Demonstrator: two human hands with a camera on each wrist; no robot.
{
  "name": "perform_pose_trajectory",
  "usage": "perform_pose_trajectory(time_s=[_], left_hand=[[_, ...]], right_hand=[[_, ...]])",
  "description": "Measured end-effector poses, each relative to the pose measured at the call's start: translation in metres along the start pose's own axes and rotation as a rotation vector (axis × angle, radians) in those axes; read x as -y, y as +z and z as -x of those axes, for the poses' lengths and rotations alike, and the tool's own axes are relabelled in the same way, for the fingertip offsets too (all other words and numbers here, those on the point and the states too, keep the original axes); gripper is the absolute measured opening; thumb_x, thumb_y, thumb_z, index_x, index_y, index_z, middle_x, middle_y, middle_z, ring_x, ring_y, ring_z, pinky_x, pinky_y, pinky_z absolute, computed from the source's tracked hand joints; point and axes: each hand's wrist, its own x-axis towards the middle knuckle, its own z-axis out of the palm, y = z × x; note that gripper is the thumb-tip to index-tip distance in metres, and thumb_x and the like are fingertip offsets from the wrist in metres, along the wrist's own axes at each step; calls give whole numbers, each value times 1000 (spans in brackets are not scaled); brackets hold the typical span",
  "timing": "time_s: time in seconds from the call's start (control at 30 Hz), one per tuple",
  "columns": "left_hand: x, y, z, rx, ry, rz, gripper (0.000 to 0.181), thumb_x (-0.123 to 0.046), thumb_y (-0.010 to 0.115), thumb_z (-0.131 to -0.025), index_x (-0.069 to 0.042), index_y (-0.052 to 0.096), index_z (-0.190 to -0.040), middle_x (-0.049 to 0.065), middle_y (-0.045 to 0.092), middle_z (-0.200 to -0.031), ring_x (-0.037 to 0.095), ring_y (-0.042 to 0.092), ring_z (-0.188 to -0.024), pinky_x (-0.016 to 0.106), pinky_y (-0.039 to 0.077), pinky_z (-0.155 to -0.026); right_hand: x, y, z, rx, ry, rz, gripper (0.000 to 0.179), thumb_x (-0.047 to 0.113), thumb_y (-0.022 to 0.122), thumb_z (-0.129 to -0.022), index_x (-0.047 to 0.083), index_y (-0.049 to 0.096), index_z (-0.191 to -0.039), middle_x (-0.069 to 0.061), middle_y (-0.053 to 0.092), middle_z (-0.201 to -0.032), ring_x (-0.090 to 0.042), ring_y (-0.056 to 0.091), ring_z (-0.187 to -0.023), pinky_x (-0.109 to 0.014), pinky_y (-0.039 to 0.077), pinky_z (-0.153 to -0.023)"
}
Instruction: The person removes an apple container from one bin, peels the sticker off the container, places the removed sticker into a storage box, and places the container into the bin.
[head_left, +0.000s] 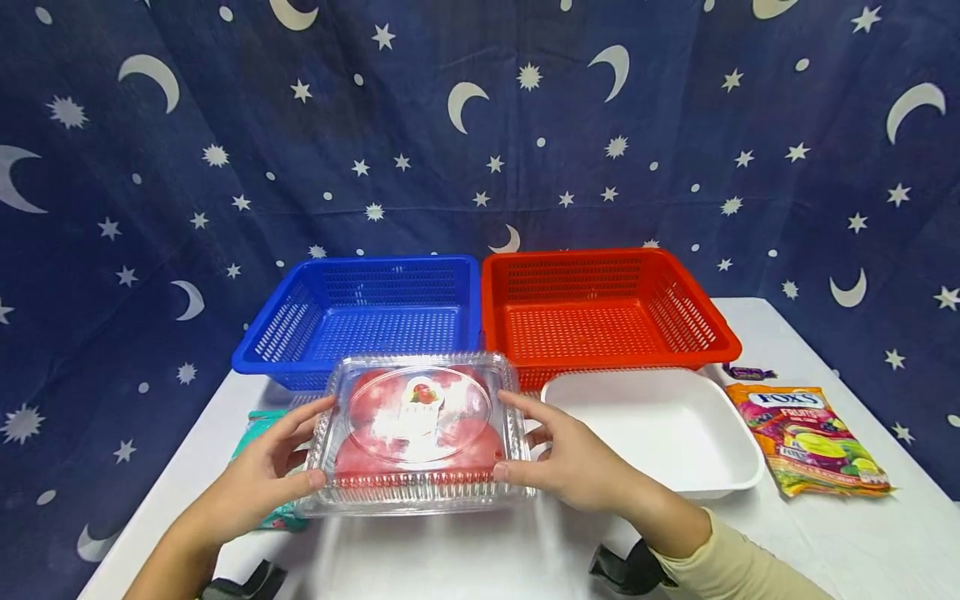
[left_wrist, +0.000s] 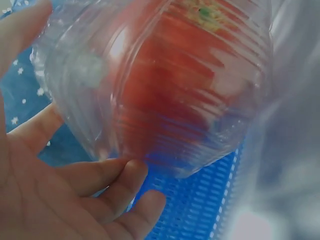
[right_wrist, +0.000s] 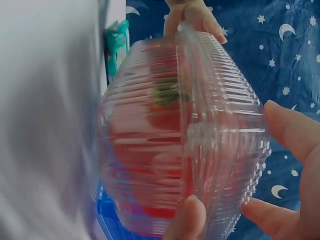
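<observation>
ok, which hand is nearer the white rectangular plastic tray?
Right. The right hand grips the clear ribbed plastic box by its right side, overlapping the left edge of the white tray in the head view; the left hand grips the box's left side, farther off.

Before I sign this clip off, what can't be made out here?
Teal packet: head view, partly hidden by the left hand and clear container.
Label: head view, lower part washed out by glare.
Small purple wrapper: head view, lettering too small to read.
Right sleeve: head view, cut off by the lower edge.
</observation>
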Motion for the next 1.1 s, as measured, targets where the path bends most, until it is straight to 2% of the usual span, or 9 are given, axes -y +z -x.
perform_pose_trajectory(time_s=[0.17,0.33,0.5,0.7,0.83,0.93,1.1], left_hand=[[7,-3,8,7,-29,-23,75,4,72,-88,-4,35,-153,35,47,-136,8,56,-120,23,49,-92],[14,-4,14,23,-49,-11,77,4,73,-86,-6,36,-152,27,46,-137,8,54,-121,24,49,-92],[20,-6,20,67,-69,11,78,4,73,-86,-6,34,-153,25,44,-139,10,56,-119,26,51,-90],[27,-9,20,69,-99,-46,78,3,75,-85,-4,36,-152,24,42,-143,9,54,-121,23,49,-92],[31,-10,19,68,-155,-73,78,-1,75,-87,-5,35,-154,28,37,-150,34,51,-128,20,47,-94],[34,-11,18,79,-194,-57,78,-4,73,-90,-5,31,-156,29,32,-154,57,42,-128,19,45,-94],[35,-13,15,90,-254,-56,77,-7,70,-93,-8,28,-158,29,27,-156,62,35,-131,18,43,-94]], right_hand=[[-4,12,2,-12,-14,55,79,36,81,-84,14,46,-151,-9,49,-147,-26,57,-102,-33,54,-67],[-6,22,1,-14,-31,78,79,38,80,-85,12,46,-150,-8,48,-148,-25,57,-100,-32,53,-68],[-9,28,0,-11,-24,106,79,40,80,-84,11,46,-150,-8,50,-145,-23,58,-98,-33,50,-71],[-16,35,-5,-5,15,111,81,42,80,-83,13,45,-151,-10,50,-143,-20,58,-97,-35,49,-74],[-18,39,-9,-13,42,113,84,43,80,-83,15,43,-153,-15,50,-141,-19,58,-96,-36,49,-73],[-19,40,-12,-28,45,118,84,43,80,-83,16,42,-153,-17,51,-138,-18,57,-94,-36,49,-72],[-21,41,-18,-50,36,123,82,43,79,-84,16,44,-152,-17,52,-136,-17,58,-92,-35,49,-72]])
